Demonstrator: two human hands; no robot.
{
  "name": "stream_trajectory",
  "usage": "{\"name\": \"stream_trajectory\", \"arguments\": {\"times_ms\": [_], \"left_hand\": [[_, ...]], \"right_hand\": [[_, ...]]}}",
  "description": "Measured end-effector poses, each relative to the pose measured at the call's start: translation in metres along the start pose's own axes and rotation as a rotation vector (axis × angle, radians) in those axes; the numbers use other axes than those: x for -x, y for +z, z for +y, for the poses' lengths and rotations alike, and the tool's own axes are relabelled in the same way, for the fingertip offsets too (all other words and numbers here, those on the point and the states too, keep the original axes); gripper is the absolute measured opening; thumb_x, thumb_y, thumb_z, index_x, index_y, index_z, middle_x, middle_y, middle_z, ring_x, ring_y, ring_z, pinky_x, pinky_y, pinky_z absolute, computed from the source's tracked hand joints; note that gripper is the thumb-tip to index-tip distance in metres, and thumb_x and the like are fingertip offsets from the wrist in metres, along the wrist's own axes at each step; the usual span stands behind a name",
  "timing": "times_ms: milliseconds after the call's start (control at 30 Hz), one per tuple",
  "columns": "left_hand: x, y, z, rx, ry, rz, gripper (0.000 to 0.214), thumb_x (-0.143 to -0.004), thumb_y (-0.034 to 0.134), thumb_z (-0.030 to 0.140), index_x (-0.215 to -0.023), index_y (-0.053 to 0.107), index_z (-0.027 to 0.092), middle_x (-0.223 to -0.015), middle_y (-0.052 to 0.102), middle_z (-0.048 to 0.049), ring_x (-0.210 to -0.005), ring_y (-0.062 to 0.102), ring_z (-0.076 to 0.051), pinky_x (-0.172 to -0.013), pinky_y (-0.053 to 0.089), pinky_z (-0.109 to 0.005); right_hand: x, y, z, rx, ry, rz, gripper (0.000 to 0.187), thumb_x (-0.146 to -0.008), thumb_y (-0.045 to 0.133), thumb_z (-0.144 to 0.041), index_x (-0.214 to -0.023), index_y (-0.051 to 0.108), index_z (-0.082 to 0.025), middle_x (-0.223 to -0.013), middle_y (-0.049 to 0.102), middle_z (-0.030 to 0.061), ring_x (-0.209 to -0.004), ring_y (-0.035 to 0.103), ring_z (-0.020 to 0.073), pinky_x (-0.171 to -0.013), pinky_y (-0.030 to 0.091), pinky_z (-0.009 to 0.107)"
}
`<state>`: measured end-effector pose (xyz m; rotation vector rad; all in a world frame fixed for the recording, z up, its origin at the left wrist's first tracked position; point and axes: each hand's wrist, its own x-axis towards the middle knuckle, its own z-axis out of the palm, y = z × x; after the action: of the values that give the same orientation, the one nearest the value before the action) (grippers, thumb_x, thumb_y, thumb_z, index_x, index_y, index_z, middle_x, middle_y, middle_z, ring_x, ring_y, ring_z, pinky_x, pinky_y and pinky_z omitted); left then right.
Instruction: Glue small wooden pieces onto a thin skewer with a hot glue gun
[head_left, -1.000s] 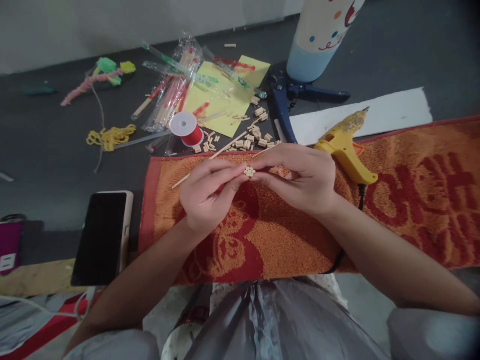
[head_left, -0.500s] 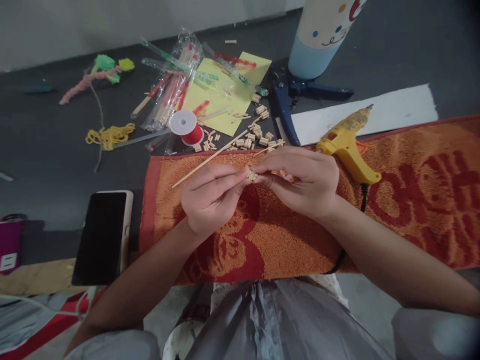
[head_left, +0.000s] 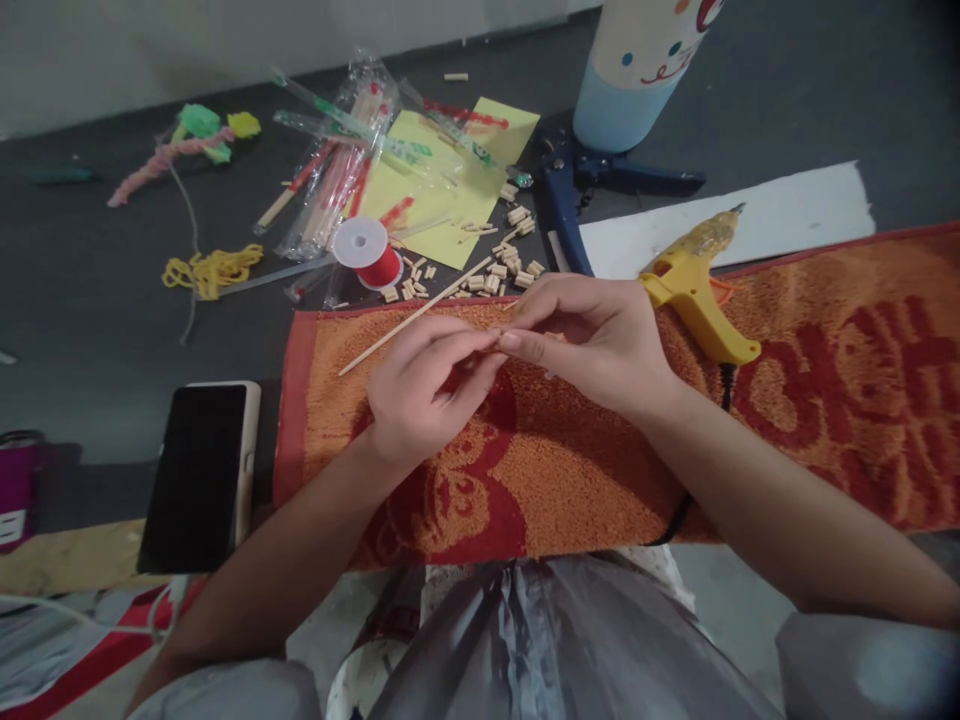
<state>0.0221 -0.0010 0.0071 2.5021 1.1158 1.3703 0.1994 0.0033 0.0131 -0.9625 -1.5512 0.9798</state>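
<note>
Head view, pinching hands, nubby towel, slender wooden stick

A plain, pale grey wall is rising behind the work, and a broad dark grey tabletop is running right up to it, looking darkest toward the far right corner. Along the near left edge I'm seeing a strip of bare wood. Below, a light grey floor is showing. Dim, soft light is falling over everything.
</note>
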Motion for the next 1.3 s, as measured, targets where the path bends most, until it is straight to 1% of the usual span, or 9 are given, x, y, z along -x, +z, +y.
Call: {"name": "stream_trajectory", "arguments": {"times_ms": [200,333,633,700,767,933,1133,1233,1300], "left_hand": [[-0.001,-0.001,0.002,-0.012,-0.018,-0.053,0.006,-0.081,0.068,0.023,-0.085,0.07,0.019,-0.076,0.069,-0.0011,-0.06,0.061,-0.01,-0.056,0.052,-0.022],[-0.001,0.0,0.001,-0.02,-0.053,-0.017,0.006,-0.08,0.069,0.026,-0.083,0.07,0.02,-0.075,0.069,-0.0016,-0.062,0.061,-0.011,-0.057,0.053,-0.024],[0.003,0.001,0.0,-0.003,-0.081,0.042,0.009,-0.082,0.067,0.028,-0.085,0.069,0.02,-0.078,0.069,-0.0021,-0.067,0.062,-0.012,-0.061,0.053,-0.026],[0.002,0.001,0.0,0.016,-0.077,0.057,0.008,-0.081,0.067,0.027,-0.085,0.069,0.02,-0.078,0.069,-0.0017,-0.066,0.062,-0.012,-0.061,0.053,-0.026],[0.002,0.002,0.001,0.041,-0.077,0.066,0.007,-0.08,0.068,0.024,-0.086,0.069,0.02,-0.078,0.069,-0.0013,-0.066,0.062,-0.011,-0.062,0.053,-0.026],[0.002,0.003,0.0,0.06,-0.097,0.039,0.007,-0.081,0.068,0.024,-0.087,0.069,0.021,-0.08,0.069,-0.0019,-0.069,0.063,-0.012,-0.064,0.053,-0.026],[0.002,0.004,-0.002,0.201,-0.135,-0.005,0.008,-0.082,0.067,0.023,-0.088,0.066,0.019,-0.081,0.069,-0.0018,-0.073,0.063,-0.012,-0.066,0.052,-0.025],[0.002,0.004,-0.002,0.357,-0.245,-0.077,0.007,-0.083,0.065,0.019,-0.089,0.063,0.018,-0.084,0.067,-0.0025,-0.08,0.063,-0.013,-0.072,0.052,-0.026],[0.003,0.003,-0.003,0.44,-0.336,-0.118,0.006,-0.084,0.062,0.021,-0.09,0.061,0.019,-0.086,0.066,-0.0031,-0.076,0.062,-0.012,-0.067,0.051,-0.025]], "right_hand": [[-0.003,-0.003,0.003,-0.01,0.082,-0.011,0.014,-0.079,0.071,-0.018,-0.067,0.064,-0.015,-0.061,0.061,-0.0017,-0.055,0.051,0.0072,-0.049,0.04,0.021],[-0.007,-0.013,0.003,-0.031,0.144,0.107,0.014,-0.083,0.067,-0.015,-0.069,0.065,-0.016,-0.057,0.06,-0.0025,-0.05,0.052,0.0065,-0.046,0.041,0.02],[-0.016,-0.032,0.003,-0.066,0.085,0.34,0.018,-0.085,0.068,-0.018,-0.067,0.069,-0.018,-0.058,0.063,-0.0001,-0.051,0.057,0.0062,-0.048,0.047,0.018],[-0.015,-0.034,0.003,-0.057,0.095,0.268,0.013,-0.083,0.069,-0.016,-0.071,0.072,-0.018,-0.06,0.065,-0.0002,-0.053,0.059,0.0074,-0.051,0.05,0.019],[-0.013,-0.033,0.002,-0.026,0.134,0.115,0.004,-0.08,0.072,-0.016,-0.078,0.073,-0.019,-0.065,0.069,-0.0003,-0.057,0.062,0.0095,-0.054,0.053,0.022],[-0.006,-0.02,-0.003,0.015,0.215,-0.227,0.016,-0.074,0.076,-0.026,-0.085,0.074,-0.015,-0.079,0.073,0.0041,-0.067,0.064,0.0124,-0.058,0.052,0.024],[-0.004,-0.01,-0.005,0.069,0.192,-0.329,0.02,-0.077,0.072,-0.031,-0.071,0.067,-0.013,-0.064,0.063,-0.0006,-0.06,0.052,0.0086,-0.055,0.04,0.021],[-0.006,-0.01,-0.005,0.002,0.278,-0.357,0.023,-0.077,0.07,-0.034,-0.07,0.065,-0.013,-0.065,0.062,-0.0002,-0.061,0.051,0.0089,-0.057,0.04,0.022],[-0.008,-0.011,-0.005,-0.023,0.303,-0.381,0.023,-0.079,0.068,-0.034,-0.069,0.064,-0.013,-0.065,0.06,-0.0003,-0.062,0.05,0.0086,-0.059,0.04,0.023]]}}
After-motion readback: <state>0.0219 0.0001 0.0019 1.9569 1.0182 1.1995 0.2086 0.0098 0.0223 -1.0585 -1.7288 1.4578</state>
